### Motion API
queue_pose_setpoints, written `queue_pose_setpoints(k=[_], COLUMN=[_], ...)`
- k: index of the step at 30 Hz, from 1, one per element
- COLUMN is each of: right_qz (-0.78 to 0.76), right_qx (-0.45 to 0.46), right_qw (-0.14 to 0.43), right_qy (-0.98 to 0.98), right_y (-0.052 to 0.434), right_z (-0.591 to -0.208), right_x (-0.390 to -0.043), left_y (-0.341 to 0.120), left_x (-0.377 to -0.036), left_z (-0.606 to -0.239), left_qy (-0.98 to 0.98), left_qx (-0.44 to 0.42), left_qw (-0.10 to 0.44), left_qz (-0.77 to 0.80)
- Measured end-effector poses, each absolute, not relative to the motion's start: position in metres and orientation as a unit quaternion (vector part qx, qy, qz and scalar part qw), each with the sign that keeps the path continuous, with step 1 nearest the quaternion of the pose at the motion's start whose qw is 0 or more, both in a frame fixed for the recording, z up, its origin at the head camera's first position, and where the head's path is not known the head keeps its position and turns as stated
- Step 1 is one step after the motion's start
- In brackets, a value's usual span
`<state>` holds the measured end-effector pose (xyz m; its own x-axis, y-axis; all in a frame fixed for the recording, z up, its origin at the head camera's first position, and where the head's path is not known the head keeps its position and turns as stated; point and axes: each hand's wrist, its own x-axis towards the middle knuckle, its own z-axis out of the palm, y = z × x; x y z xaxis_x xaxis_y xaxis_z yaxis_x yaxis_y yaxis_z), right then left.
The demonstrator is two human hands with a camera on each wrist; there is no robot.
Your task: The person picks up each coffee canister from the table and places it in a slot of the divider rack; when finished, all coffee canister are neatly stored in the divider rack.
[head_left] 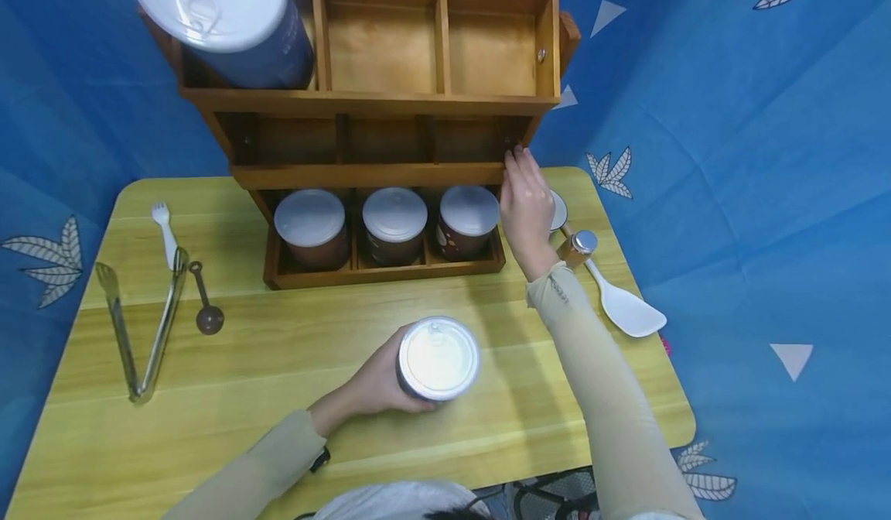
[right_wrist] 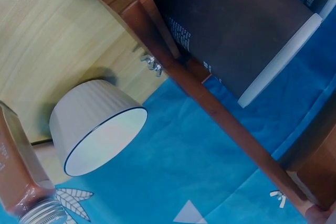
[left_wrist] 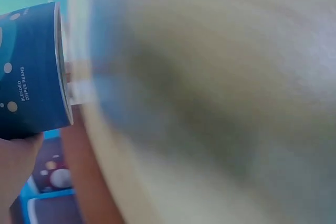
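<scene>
Left side of table [head_left: 230, 365], 9 o'clock: steel tongs [head_left: 139, 326], white plastic fork [head_left: 164, 230], small brown measuring spoon [head_left: 206, 303].

Centre, 6 o'clock: left hand [head_left: 372, 384] with fingers curled round blue coffee can [head_left: 437, 359], smooth cylinder, pale foil-look lid up, base on the table. Left wrist view mostly motion blur; can label legible.

Probable step: shelving the can. Next move likely needs a lift to a free slot.

12 o'clock: three-tier wooden rack [head_left: 376, 172], warm stained grain. Bottom tier full: three brown cans [head_left: 393, 226], white lids. Big dark can [head_left: 233, 21] top left.

3 o'clock: right hand [head_left: 525, 206] flat against rack's right edge, fingers straight, holding nothing. Beside it: white ribbed cup [right_wrist: 97, 127], brown glass bottle [head_left: 576, 248], white plastic spatula [head_left: 626, 303].
</scene>
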<state>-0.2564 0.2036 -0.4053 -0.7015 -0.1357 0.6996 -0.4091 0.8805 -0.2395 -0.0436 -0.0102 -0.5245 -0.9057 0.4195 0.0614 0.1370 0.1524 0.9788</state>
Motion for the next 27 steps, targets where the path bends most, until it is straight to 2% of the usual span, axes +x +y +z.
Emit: queue_pose_setpoints(k=[7, 11, 22, 27], right_qz=[0.195, 0.196, 0.194, 0.202], right_qx=[0.155, 0.156, 0.152, 0.148], right_qw=[0.365, 0.363, 0.365, 0.359], right_qy=[-0.897, -0.897, -0.898, -0.899], right_y=[0.203, 0.204, 0.203, 0.202], right_z=[-0.405, -0.406, -0.406, -0.408], right_x=[-0.258, -0.258, -0.261, -0.259], left_y=[-0.019, -0.027, -0.057, -0.065], left_x=[-0.037, -0.042, -0.084, -0.103], left_z=[-0.483, -0.458, -0.375, -0.332], left_qy=[0.756, 0.764, 0.789, 0.792], left_qx=[0.151, 0.129, 0.114, 0.119], left_qw=[0.078, 0.04, -0.081, -0.105], left_qz=[0.632, 0.631, 0.598, 0.589])
